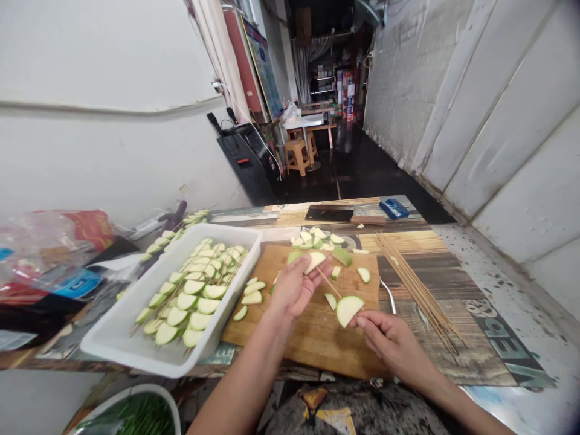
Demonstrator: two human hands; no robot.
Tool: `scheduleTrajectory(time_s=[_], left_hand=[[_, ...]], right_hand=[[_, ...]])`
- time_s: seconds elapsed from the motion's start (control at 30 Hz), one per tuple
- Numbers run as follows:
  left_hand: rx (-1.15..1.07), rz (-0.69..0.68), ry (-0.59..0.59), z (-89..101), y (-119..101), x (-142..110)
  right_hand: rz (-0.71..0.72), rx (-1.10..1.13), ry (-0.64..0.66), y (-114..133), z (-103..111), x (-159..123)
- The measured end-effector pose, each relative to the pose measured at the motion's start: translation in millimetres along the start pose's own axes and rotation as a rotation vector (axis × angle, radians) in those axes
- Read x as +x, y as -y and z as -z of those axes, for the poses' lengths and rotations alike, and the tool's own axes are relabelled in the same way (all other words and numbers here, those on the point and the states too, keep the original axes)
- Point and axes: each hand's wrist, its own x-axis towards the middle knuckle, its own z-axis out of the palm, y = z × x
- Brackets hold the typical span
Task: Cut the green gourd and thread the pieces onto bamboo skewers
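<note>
Over a wooden cutting board, my left hand holds a pale, green-skinned vegetable slice between thumb and fingers. The palm is turned up. My right hand is closed on the lower end of a bamboo skewer. One half-round slice is threaded on it, just above my right fingertips. The skewer's far end points at the slice in my left hand; whether it has pierced it I cannot tell. Loose slices and a pile of cut pieces lie on and behind the board.
Left of the board, a white plastic tub holds rows of skewered slices. Bare skewers lie bundled at right. Behind are a cleaver and a blue box. A bowl of greens sits lower left.
</note>
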Motion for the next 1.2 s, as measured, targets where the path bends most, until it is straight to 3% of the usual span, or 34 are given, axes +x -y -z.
scheduleTrajectory(time_s=[0.8,1.2], left_hand=[[-0.007,-0.002,0.03,-11.1,-2,-6],[0.032,-0.123,-0.031,-15.0,6,-8]], right_hand=[[0.17,-0.228,-0.084,16,-6,12],[0.189,-0.267,-0.102,13,-11,13]])
